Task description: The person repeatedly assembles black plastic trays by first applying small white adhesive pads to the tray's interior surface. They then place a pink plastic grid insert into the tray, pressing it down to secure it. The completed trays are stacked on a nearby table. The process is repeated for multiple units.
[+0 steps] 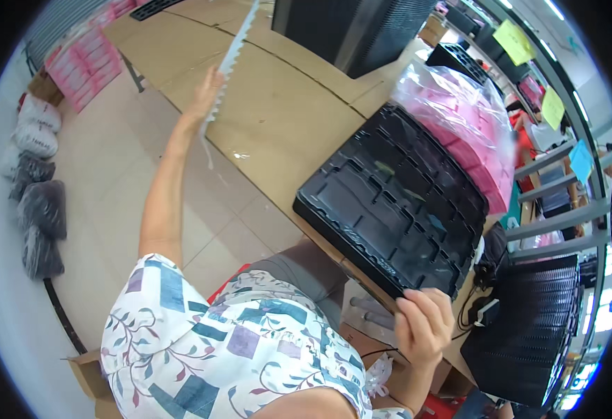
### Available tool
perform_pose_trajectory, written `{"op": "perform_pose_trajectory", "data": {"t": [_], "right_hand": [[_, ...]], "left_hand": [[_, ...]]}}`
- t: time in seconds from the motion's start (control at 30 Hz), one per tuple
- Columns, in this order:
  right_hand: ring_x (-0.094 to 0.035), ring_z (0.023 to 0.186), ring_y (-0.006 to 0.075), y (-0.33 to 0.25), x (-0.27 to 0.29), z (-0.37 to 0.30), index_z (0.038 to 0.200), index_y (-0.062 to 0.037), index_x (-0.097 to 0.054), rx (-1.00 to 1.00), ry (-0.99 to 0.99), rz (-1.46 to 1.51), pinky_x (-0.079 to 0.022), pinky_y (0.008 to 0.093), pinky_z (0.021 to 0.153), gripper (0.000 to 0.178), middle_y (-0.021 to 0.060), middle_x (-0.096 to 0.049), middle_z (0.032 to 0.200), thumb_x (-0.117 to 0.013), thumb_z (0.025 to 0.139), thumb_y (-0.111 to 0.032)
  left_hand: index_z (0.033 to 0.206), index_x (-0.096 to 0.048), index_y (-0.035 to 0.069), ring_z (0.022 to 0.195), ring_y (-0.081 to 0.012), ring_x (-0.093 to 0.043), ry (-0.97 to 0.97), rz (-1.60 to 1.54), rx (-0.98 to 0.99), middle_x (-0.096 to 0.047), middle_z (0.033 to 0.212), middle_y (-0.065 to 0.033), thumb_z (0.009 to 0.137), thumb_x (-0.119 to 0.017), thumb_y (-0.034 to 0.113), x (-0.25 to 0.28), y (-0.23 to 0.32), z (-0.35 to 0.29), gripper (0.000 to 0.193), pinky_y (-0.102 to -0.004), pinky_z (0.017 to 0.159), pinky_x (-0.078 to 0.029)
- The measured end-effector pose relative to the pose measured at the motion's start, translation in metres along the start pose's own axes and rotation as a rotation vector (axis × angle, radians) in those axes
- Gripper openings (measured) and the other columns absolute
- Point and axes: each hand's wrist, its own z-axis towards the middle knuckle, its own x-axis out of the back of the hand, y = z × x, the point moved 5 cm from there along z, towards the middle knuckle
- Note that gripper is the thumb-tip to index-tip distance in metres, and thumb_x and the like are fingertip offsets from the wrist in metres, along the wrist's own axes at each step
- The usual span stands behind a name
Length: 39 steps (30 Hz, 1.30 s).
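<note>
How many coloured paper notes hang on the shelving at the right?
3: a yellow-green note topmost, a second yellow-green note below it, and a blue note lowest; more may be hidden past the picture's rim.

The person wore a short-sleeved white patterned shirt [236, 349] with blue, purple blocks and leafy sprigs, perhaps cotton; forearms bare.

A bag of pink packs [459, 119] lies on the cardboard-covered table [285, 112] at the right, with a dark box [351, 28] at the far edge. A stack of black trays [529, 328] stands near right, beside grey shelving [564, 188] with coloured notes [514, 40]. On the floor at far left lie pink boxes [86, 63] and white and dark sacks [37, 181].
</note>
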Motion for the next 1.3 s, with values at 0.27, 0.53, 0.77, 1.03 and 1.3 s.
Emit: {"op": "perform_pose_trajectory", "data": {"t": [0.27, 0.53, 0.77, 1.03, 1.3], "right_hand": [[-0.064, 0.071, 0.0245, -0.004, -0.076, 0.049, 0.093, 0.0005, -0.069, -0.038, -0.001, 0.294, -0.051, 0.0344, 0.065, 0.017, 0.0115, -0.070, 0.093, -0.072, 0.076, 0.002], [-0.058, 0.058, 0.0098, 0.005, -0.150, 0.094, 0.108, 0.0008, -0.069, -0.524, 0.049, 0.762, -0.047, 0.0246, 0.054, 0.026, 0.0091, -0.070, 0.084, -0.073, 0.086, -0.012], [-0.062, 0.065, 0.0041, 0.024, -0.157, 0.072, 0.092, 0.0001, -0.072, -0.741, 0.055, 0.945, -0.049, 0.0211, 0.058, 0.010, 0.0015, -0.070, 0.073, -0.073, 0.090, -0.010], [-0.065, 0.066, 0.0085, 0.026, -0.143, 0.065, 0.090, 0.0002, -0.070, -0.746, 0.119, 0.805, -0.051, 0.0236, 0.058, 0.009, 0.0041, -0.069, 0.076, -0.075, 0.085, -0.006], [-0.061, 0.068, 0.0175, -0.010, -0.125, 0.071, 0.085, -0.0030, -0.067, 0.208, 0.437, -0.165, -0.049, 0.0269, 0.054, 0.020, 0.0061, -0.063, 0.084, -0.075, 0.066, -0.006]], "left_hand": [[0.118, -0.065, 0.002, 0.093, -0.0123, -0.064, -0.422, -0.184, 0.260, -0.072, 0.105, -0.0107, 0.098, -0.061, 0.024, -0.025, 0.063, -0.084, 0.031, -0.0278, 0.077, -0.051], [0.116, -0.067, 0.000, 0.087, -0.0146, -0.067, -0.546, -0.865, 0.326, -0.074, 0.101, -0.0157, 0.098, -0.062, 0.018, -0.080, 0.176, -0.186, 0.025, -0.0214, 0.061, -0.050], [0.112, -0.068, 0.001, 0.080, -0.0120, -0.064, -0.557, -0.748, 0.326, -0.071, 0.087, -0.0082, 0.097, -0.064, 0.016, -0.109, 0.186, -0.203, 0.021, -0.0227, 0.060, -0.050], [0.095, -0.071, 0.000, 0.058, -0.0074, -0.058, -0.563, -0.531, 0.249, -0.069, 0.078, -0.0032, 0.092, -0.071, 0.013, -0.126, 0.173, -0.218, 0.014, -0.0208, 0.052, -0.045], [0.091, -0.069, 0.001, 0.057, -0.0067, -0.057, -0.487, -0.662, 0.310, -0.065, 0.071, -0.0021, 0.090, -0.070, 0.006, -0.132, 0.172, -0.225, 0.006, -0.0224, 0.051, -0.045]]}}
